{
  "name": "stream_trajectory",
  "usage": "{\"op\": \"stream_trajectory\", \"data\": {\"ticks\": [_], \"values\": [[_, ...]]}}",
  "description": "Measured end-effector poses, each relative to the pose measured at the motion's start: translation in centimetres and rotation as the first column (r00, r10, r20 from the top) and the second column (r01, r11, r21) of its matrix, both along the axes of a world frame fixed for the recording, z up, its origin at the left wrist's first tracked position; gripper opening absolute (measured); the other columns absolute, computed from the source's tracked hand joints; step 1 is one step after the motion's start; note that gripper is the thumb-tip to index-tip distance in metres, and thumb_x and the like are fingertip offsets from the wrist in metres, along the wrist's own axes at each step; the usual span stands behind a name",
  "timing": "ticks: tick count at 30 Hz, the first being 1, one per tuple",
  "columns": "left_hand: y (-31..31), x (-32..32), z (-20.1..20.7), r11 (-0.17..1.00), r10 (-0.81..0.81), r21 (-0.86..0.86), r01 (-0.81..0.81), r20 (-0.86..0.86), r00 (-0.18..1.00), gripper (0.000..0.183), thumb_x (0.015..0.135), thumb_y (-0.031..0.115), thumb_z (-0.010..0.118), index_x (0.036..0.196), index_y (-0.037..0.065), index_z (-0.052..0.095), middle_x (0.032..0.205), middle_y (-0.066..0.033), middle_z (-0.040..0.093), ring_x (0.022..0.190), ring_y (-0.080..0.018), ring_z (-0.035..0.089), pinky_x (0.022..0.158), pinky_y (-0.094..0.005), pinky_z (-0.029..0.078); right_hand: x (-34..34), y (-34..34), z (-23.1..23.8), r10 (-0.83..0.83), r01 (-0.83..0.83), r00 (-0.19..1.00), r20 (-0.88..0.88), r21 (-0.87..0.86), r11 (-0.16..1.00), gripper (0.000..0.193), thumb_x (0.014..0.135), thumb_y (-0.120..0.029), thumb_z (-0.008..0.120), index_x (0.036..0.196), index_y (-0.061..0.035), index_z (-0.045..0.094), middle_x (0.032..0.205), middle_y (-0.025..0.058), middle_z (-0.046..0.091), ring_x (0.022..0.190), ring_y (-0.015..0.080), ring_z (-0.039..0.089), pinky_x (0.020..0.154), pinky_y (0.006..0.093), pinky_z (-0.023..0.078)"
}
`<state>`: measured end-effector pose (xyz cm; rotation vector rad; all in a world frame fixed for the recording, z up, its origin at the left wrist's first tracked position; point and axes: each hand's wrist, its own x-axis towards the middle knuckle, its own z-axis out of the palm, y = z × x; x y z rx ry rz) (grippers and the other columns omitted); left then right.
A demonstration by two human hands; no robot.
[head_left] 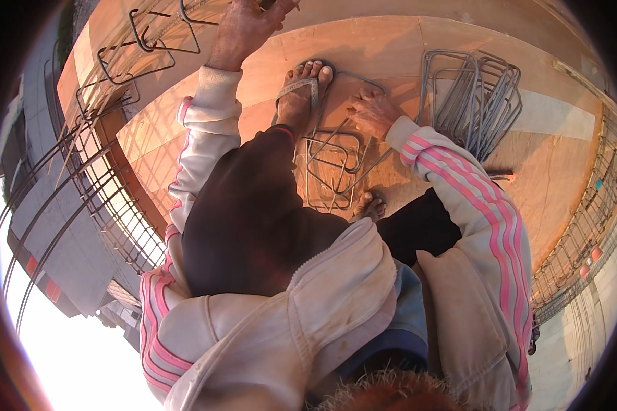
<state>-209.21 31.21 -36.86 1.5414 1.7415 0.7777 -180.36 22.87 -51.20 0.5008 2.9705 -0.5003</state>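
My left hand (248, 29) reaches to the top edge of the view. Its fingers are bent round something dark, mostly cut off by the frame, which I cannot make out. My right hand (375, 113) is low over the boards with its fingers curled closed on a bent steel stirrup (360, 79); the fingers hide part of the rod. Between my feet, several smaller rectangular stirrups (333, 161) lie overlapping. My sandalled left foot (299, 99) rests beside the held stirrup, and my right foot (370, 205) shows near the small stirrups.
A stack of grey stirrups (469, 99) lies right of my right hand. More stirrups (140, 55) are at the upper left. Rebar grids (120, 198) run along the left edge of the plywood deck (548, 157), with another rebar cage (579, 233) on the right.
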Motion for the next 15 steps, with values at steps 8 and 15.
{"op": "stream_trajectory", "data": {"ticks": [8, 15], "values": [[-1.3, -0.4, -1.0, 0.985, 0.014, -0.175, -0.005, 0.052, 0.999, 0.040, 0.095, 0.042, 0.066, 0.094, 0.002, 0.070, 0.072, -0.0041, 0.067, 0.068, -0.0114, 0.065, 0.064, -0.0287, 0.052, 3.3, 6.4, 12.7, -0.123, 0.296, 0.952, 0.281, -0.737, 0.608, 0.030, 0.090, -0.029, 0.066, 0.083, -0.0007, 0.069, 0.070, 0.0154, 0.059, 0.073, 0.0328, 0.062, 0.067, 0.0446, 0.046], [-0.1, 1.1, -1.9, 0.981, 0.031, -0.196, 0.007, 0.189, 0.981, 0.047, 0.095, 0.045, 0.063, 0.090, -0.001, 0.069, 0.070, -0.0074, 0.067, 0.068, -0.0147, 0.069, 0.064, -0.0323, 0.054, 7.9, 11.0, 20.9, -0.853, 0.697, 0.448, 0.269, -0.703, 0.144, 0.040, 0.100, -0.038, 0.062, 0.079, -0.0042, 0.062, 0.065, -0.0046, 0.045, 0.053, 0.0057, 0.038, 0.048, 0.0266, 0.034]]}}
